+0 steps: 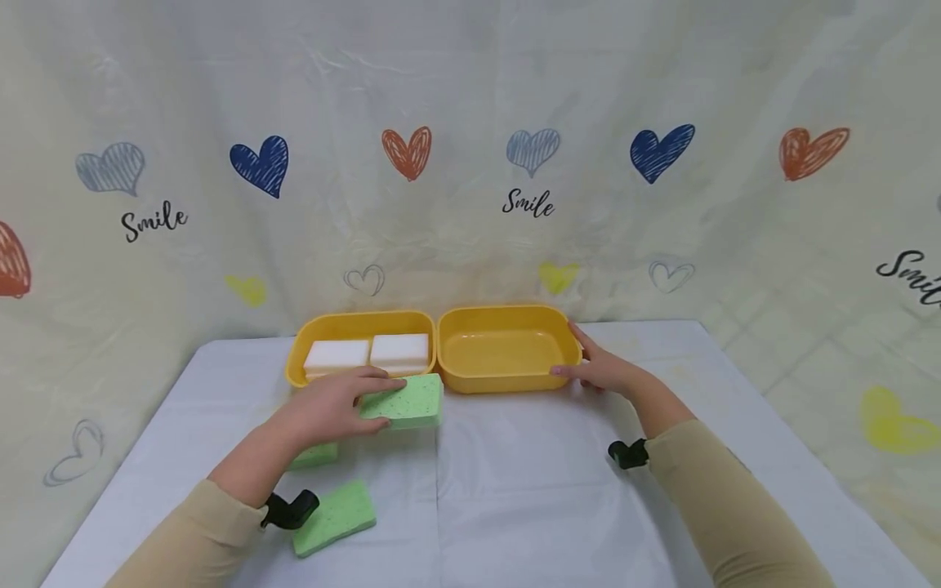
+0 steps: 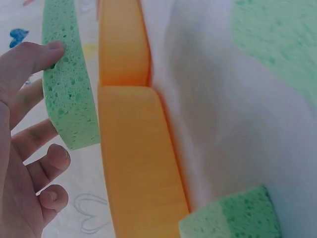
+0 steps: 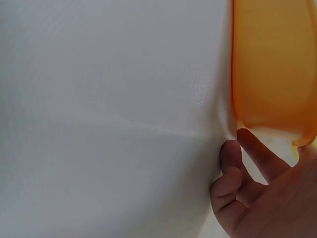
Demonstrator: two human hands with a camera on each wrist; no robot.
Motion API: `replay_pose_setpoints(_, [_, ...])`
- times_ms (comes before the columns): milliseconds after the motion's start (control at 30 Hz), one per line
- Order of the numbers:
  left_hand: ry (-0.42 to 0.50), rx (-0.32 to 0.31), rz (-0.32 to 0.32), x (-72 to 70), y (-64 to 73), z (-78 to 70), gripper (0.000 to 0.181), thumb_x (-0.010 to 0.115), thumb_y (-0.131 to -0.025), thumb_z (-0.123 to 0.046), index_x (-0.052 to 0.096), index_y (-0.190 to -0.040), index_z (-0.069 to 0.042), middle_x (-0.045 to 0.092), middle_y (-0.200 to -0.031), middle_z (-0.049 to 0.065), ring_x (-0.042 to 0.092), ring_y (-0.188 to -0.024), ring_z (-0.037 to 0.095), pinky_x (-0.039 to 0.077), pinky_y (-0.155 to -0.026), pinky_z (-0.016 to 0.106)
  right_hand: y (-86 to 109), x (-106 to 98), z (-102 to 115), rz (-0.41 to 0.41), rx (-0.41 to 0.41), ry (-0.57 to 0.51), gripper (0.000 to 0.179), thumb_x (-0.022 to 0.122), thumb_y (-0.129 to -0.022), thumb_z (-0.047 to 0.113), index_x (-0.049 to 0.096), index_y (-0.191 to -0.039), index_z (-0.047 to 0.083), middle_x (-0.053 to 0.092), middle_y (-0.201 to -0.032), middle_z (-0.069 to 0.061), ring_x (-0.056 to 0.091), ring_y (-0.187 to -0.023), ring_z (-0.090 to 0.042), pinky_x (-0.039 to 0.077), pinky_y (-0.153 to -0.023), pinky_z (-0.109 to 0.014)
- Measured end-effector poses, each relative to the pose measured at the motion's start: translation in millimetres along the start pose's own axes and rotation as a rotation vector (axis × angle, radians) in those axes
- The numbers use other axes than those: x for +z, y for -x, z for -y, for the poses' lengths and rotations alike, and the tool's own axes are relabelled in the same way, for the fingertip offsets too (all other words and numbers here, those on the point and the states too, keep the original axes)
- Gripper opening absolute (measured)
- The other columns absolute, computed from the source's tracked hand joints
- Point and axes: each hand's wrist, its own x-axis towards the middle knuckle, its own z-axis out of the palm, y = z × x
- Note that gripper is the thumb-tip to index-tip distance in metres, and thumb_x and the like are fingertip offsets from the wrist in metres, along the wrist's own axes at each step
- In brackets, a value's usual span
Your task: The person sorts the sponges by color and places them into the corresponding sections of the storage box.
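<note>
Between thumb and fingers, my left hand (image 1: 334,404) holds a green sponge (image 1: 412,402) in front of the two yellow trays. In the left wrist view the same sponge (image 2: 72,84) stands on edge, with the thumb on its pitted face. My right hand (image 1: 606,367) grips the right end of the right yellow tray (image 1: 507,382), thumb at the front corner and forefinger at the back. That tray shows a bare floor. Two white sponge blocks (image 1: 336,354) lie in the left yellow tray (image 1: 367,317), partly hidden behind my left hand.
Another green sponge (image 1: 338,516) lies on the white table cover (image 1: 529,498) near my left wrist. A further green sponge (image 1: 316,456) is partly hidden under the left forearm. Behind the trays hangs a pale curtain (image 1: 470,245) printed with hearts.
</note>
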Motion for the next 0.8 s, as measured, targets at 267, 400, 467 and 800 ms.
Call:
replay_pose_setpoints(267, [-0.026,-0.043,-0.02,-3.5,-18.0,-5.2,0.056,0.072,-0.086,-0.047,0.058,-0.139,-0.035,0.058,-0.136,-0.004,0.058,-0.121,0.023,0.05,-0.096,0.046,0.7,2,4,0.01,0.0,-0.007,0.115,0.069,-0.082,0.064,-0.015,-0.156,0.037,0.039,-0.129,-0.019,0.046,-0.077,-0.029,0.042,-0.068,-0.034])
replay_pose_setpoints(400, [0.017,-0.09,-0.018,-6.5,-37.6,-12.4,0.058,0.071,-0.087,-0.049,0.055,-0.142,-0.037,0.055,-0.14,-0.002,0.055,-0.126,0.025,0.048,-0.1,0.047,2.4,0,2,0.011,-0.007,-0.005,0.113,0.068,-0.084,0.062,-0.015,-0.156,0.037,0.037,-0.135,-0.02,0.047,-0.08,-0.029,0.042,-0.07,-0.035])
replay_pose_setpoints(467, [0.053,-0.12,-0.021,-7.0,-48.9,-16.0,0.059,0.071,-0.087,-0.049,0.054,-0.142,-0.038,0.054,-0.143,-0.002,0.053,-0.128,0.025,0.047,-0.101,0.047,2.7,-1,1,0.009,-0.005,-0.004,0.113,0.068,-0.085,0.062,-0.016,-0.156,0.037,0.037,-0.136,-0.02,0.047,-0.081,-0.029,0.042,-0.07,-0.035])
replay_pose_setpoints(800, [0.088,-0.174,-0.038,-4.0,-104.4,-27.1,0.059,0.069,-0.087,-0.053,0.053,-0.142,-0.039,0.052,-0.146,-0.001,0.049,-0.132,0.027,0.043,-0.105,0.047,0.3,0,2,0.017,-0.005,-0.001,0.116,0.068,-0.082,0.066,-0.016,-0.156,0.036,0.044,-0.113,-0.018,0.046,-0.076,-0.029,0.041,-0.068,-0.033])
